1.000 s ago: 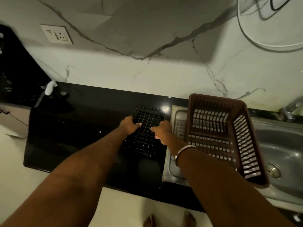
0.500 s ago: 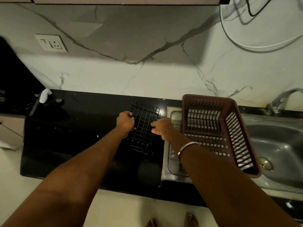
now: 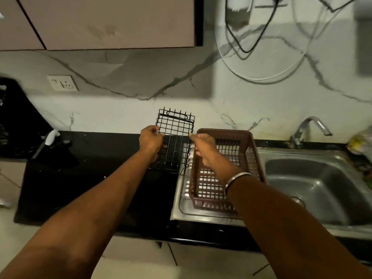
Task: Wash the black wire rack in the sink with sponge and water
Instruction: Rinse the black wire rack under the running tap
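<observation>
Gripping both long sides: left grip [image 3: 151, 140] curled round the left edge of the black wire rack [image 3: 175, 125], right grip [image 3: 203, 147] pinching the right edge, fingers closed on the wire. Rack held near upright, long axis running bottom to top, pronged end and oblong loop uppermost against the marble wall. Its lower end sits low over the seam between black bench [image 3: 80, 178] and steel drainboard [image 3: 181, 200]; contact there unclear. Brown slatted basket [image 3: 223, 131] stands on the drainboard just right of the rack, its slatted floor showing. Sink basin [image 3: 322, 188] lies further right, drain visible, tap [image 3: 310, 127] behind it. Both arms stretched forward, nearly straight; right forearm crosses over the basket, metal bangle [image 3: 237, 178] at the wrist.
</observation>
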`<act>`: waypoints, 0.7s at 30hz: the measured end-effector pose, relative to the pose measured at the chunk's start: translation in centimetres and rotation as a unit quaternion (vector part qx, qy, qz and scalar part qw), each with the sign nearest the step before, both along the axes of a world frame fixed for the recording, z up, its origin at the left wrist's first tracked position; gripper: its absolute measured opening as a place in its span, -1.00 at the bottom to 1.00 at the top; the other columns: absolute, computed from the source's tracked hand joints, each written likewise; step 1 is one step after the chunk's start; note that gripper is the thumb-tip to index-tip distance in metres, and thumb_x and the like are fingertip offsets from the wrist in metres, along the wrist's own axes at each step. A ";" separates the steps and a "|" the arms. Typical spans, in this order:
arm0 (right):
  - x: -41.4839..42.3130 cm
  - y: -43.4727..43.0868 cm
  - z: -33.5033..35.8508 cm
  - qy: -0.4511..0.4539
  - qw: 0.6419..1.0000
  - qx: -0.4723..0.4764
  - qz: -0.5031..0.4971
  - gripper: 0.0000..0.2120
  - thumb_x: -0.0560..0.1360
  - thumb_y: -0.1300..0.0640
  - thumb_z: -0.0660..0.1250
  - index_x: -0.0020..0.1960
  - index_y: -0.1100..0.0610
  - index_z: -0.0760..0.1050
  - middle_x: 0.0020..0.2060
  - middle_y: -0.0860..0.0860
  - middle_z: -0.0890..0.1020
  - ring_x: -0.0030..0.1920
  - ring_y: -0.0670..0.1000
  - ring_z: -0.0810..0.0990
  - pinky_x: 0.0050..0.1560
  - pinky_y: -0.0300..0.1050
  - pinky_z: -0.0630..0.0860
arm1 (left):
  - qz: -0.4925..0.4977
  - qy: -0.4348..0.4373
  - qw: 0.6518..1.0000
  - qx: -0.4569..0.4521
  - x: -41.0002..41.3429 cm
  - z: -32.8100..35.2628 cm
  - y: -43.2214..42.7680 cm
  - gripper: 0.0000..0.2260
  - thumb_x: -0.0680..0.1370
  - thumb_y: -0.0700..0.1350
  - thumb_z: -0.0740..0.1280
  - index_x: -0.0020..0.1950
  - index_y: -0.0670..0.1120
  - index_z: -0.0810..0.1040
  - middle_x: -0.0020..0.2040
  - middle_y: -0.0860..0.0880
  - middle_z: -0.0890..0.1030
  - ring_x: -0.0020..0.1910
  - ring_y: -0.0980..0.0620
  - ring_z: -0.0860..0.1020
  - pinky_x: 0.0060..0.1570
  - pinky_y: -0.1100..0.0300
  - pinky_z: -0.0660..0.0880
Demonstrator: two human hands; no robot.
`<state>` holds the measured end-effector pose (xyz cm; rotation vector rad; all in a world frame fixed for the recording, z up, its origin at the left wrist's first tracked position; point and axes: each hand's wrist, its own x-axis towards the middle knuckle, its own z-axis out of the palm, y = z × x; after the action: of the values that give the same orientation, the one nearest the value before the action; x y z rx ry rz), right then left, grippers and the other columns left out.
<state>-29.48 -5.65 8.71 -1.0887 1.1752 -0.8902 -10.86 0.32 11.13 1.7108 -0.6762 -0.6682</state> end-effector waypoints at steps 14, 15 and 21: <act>-29.0 4.0 2.4 -0.057 0.998 0.036 0.013 -0.33 0.31 -0.15 0.69 0.27 0.16 0.57 -0.02 0.08 0.78 0.01 0.13 0.77 0.12 0.22 0.69 | -0.103 0.061 0.991 -0.058 -28.3 3.9 -0.1 -0.73 0.64 -0.35 0.38 0.30 -0.10 0.58 0.14 -0.14 0.67 -0.02 -0.12 0.74 -0.18 0.05 0.71; -30.5 4.0 2.4 -0.051 0.998 0.034 -0.001 -0.31 0.31 -0.15 0.69 0.28 0.17 0.53 -0.01 0.08 0.77 0.00 0.12 0.77 0.05 0.17 0.71 | -0.111 0.065 0.990 -0.059 -29.8 3.8 -0.2 -0.72 0.64 -0.35 0.39 0.30 -0.10 0.58 0.14 -0.13 0.67 -0.02 -0.10 0.74 -0.15 0.06 0.71; -38.7 3.4 1.7 -0.014 0.997 0.029 -0.069 -0.37 0.32 -0.14 0.68 0.24 0.12 0.53 0.11 0.11 0.73 0.12 0.14 0.71 0.07 0.11 0.69 | -0.172 0.046 0.983 -0.034 -37.9 2.4 -2.6 -0.67 0.60 -0.33 0.46 0.34 -0.12 0.58 0.19 -0.13 0.68 0.10 -0.10 0.71 0.12 -0.03 0.69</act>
<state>-68.16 -2.23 10.37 -0.9545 1.2567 -0.9682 -48.80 -2.30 13.55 1.5047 -0.9298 -0.9471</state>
